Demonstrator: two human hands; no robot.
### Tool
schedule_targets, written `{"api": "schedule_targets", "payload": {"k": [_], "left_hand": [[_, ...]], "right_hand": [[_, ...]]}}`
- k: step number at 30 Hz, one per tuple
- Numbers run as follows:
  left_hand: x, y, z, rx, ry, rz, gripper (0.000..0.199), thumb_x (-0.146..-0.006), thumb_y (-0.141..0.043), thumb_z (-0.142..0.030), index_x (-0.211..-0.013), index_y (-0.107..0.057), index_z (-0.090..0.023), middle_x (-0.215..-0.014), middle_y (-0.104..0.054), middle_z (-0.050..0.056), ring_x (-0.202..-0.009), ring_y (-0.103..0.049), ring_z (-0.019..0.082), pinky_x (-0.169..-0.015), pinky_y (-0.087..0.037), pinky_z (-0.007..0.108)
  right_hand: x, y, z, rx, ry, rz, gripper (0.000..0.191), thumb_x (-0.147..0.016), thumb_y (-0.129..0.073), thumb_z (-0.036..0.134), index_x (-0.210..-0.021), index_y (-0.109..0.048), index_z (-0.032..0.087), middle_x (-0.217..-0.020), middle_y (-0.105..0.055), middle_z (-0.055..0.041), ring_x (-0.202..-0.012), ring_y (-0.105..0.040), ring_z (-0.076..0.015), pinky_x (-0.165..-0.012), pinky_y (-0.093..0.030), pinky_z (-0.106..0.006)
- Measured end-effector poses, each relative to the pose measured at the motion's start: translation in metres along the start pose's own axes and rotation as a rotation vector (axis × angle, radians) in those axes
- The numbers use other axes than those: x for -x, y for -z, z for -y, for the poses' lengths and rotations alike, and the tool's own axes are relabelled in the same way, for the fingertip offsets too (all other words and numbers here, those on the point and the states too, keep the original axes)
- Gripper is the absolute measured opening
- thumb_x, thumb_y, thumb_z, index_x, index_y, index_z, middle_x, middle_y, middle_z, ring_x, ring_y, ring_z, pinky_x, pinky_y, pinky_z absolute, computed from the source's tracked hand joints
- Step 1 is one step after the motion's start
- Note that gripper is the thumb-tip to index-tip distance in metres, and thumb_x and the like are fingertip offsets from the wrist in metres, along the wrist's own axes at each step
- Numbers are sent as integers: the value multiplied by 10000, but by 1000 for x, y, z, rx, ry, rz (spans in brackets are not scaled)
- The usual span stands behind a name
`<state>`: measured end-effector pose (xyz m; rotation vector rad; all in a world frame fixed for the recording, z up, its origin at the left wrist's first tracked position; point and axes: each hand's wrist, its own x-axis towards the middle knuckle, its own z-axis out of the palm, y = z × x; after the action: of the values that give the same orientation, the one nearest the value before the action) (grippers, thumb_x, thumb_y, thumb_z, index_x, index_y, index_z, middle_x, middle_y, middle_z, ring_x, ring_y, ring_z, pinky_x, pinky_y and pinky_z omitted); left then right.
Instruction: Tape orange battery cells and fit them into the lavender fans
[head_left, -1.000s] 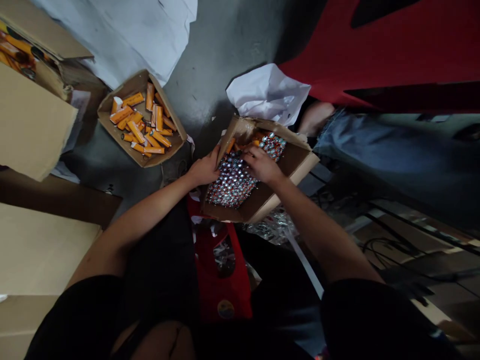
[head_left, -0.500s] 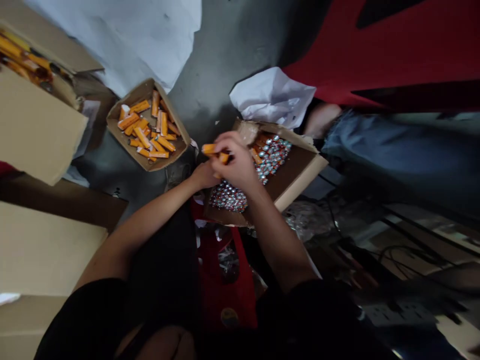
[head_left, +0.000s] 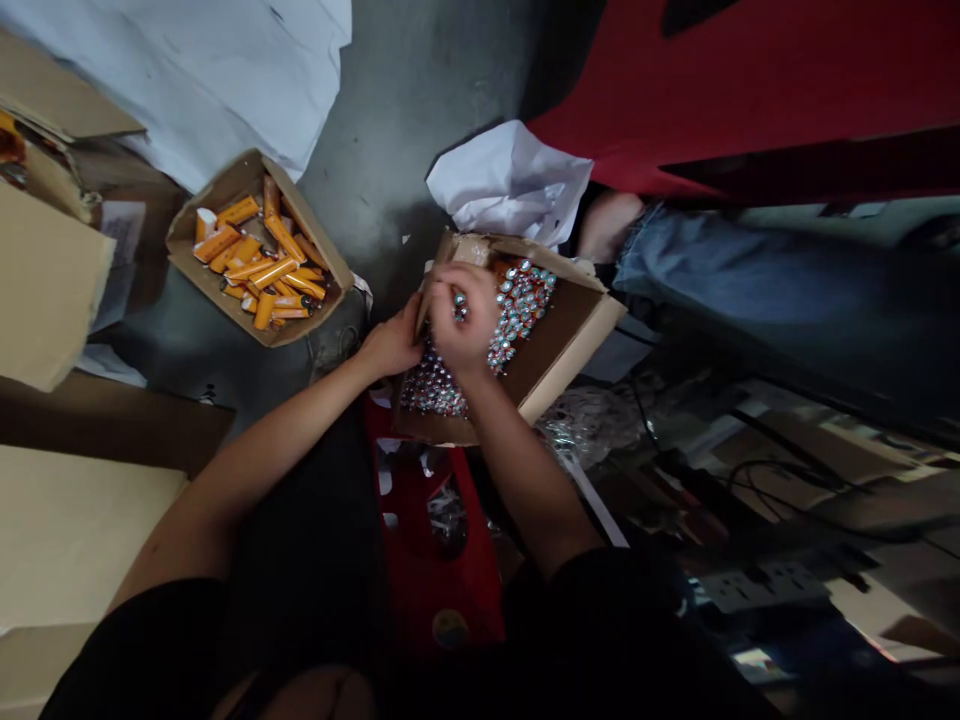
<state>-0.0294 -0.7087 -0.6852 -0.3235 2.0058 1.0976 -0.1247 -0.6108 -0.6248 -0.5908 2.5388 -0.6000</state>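
Observation:
A tilted cardboard box (head_left: 574, 345) holds many packed items with shiny round ends (head_left: 523, 305). My left hand (head_left: 395, 338) is closed on the box's left edge. Over the left part of the box, my right hand (head_left: 465, 310) is curled, slightly blurred, and what its fingers hold, if anything, cannot be made out. A shiny end shows between the thumb and fingers. To the left, a smaller open cardboard box (head_left: 319, 318) contains several orange cylinders (head_left: 274, 272), lying in different directions.
Large cardboard boxes (head_left: 49, 260) stand at the left. A white sheet (head_left: 225, 70) lies at the upper left and crumpled white paper (head_left: 514, 180) behind the tilted box. Another person's jeans-clad leg (head_left: 720, 265) is at the right, above cables and a power strip (head_left: 765, 588).
The orange cylinders that were in my right hand no longer show there; more cylinders lie in the smaller box's upper part. My right hand has dropped towards the packed items. The view has shifted.

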Motion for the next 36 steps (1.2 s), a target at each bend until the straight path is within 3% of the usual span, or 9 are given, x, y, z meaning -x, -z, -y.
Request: {"api": "schedule_targets", "payload": {"k": [3,6,9,11,17,22,25,29,36], "left_hand": [[4,6,-4,38,13,4,966,-925,-578,-261,-1769,-122,-145,-1552,-660,207,-1322,-729,374,-1087,-609,485],[5,7,-7,44,18,-10,952,-921,-578,-254,-1762,-147,-145,-1572,-643,212,-1339,-719,390,-1106,-598,506],[4,6,-9,34,24,-11,948,-920,-585,-247,-1758,-152,-155,-1578,-639,209,-1343,-717,388,-1113,-596,513],[3,5,-9,26,34,-4,945,-922,-590,-246,-1755,-154,-153,-1566,-648,209,-1346,-716,383,-1118,-595,511],[-1,2,-12,-1,41,-8,932,-929,-586,-282,-1746,-155,-163,-1560,-651,207,-1322,-727,381,-1113,-603,518],[-2,3,-15,-48,60,-22,941,-921,-586,-301,-1747,-154,-171,-1545,-663,195,-1308,-735,395,-1123,-602,541],[-1,5,-13,-53,78,-6,946,-934,-584,-311,-1752,-132,-170,-1534,-672,197,-1290,-745,394,-1116,-607,538],[-1,4,-9,-23,55,-1,964,-931,-599,-300,-1758,-119,-181,-1539,-668,191,-1328,-725,390,-1124,-601,523],[0,2,-5,10,43,2,965,-934,-587,-279,-1761,-98,-182,-1530,-665,210,-1322,-724,395,-1114,-594,550]], "right_hand": [[3,5,-96,153,-360,-174,544,-1085,-402,411,-1509,-595,128,-1484,-620,-256,-1463,-566,-369,-1249,-417,-636],[-11,-25,-138,272,-575,-217,776,-1028,-549,553,-1635,-423,86,-1645,-439,-316,-1576,-419,-433,-1268,-356,-686],[-27,-54,-131,358,-704,-217,827,-1034,-566,552,-1664,-364,55,-1683,-365,-333,-1610,-355,-442,-1304,-318,-659],[-33,-59,-120,394,-754,-188,779,-1052,-539,495,-1661,-365,42,-1666,-372,-339,-1589,-377,-449,-1298,-332,-652],[-39,-38,-116,447,-623,-71,601,-1093,-480,492,-1497,-553,53,-1517,-511,-289,-1468,-496,-427,-1246,-404,-599],[-50,-32,-116,439,-426,71,572,-1135,-369,497,-1458,-615,94,-1510,-573,-254,-1413,-507,-402,-1233,-390,-646],[-46,-26,-119,429,-323,142,582,-1118,-408,536,-1532,-587,168,-1573,-576,-212,-1421,-463,-380,-1245,-379,-656],[-36,-22,-125,471,-340,150,671,-1103,-414,523,-1677,-447,176,-1676,-490,-203,-1523,-381,-430,-1245,-341,-737],[-41,-24,-126,468,-335,218,706,-1090,-444,562,-1695,-421,200,-1687,-411,-222,-1548,-297,-533,-1098,-494,-776]]}}
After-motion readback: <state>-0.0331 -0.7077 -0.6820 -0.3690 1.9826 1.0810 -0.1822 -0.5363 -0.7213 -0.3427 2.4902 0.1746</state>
